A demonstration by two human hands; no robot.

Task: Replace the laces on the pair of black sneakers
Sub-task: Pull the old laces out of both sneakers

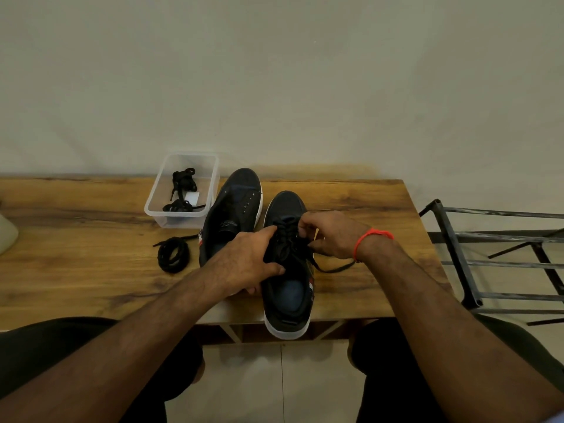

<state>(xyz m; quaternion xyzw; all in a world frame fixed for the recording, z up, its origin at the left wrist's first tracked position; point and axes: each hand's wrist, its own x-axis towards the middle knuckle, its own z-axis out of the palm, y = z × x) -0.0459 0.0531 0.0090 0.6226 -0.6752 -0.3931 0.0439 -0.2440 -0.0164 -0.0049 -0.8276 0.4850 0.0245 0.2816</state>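
Wood-grain worktop (91, 264) carries a pair of black sneakers side by side, toes pointing away from the person; the right sneaker (288, 270) is laced, its white-soled heel overhanging the near edge, while the left sneaker (235, 215) beside it shows bare eyelets and no lace. The left hand (247, 261) grips the laced sneaker's left side near the collar, thumb over the tongue area and fingers curled around the upper; the right hand (329, 233), an orange thread band (370, 239) at its wrist, has its fingers curled and pinching the black lace (290, 242) over the upper eyelets; one free end of that lace trails out to the right across the wood under the wrist. Left of the unlaced sneaker lies a coiled black lace (173, 254) on the worktop; behind it stands a clear plastic box (152, 209) holding two more bundled black laces (183, 190) and a small white tag. Off the right end of the worktop stands a dark metal rack (457, 254); a pale rounded object (7, 235) shows at the far left edge; I cannot tell what it is.
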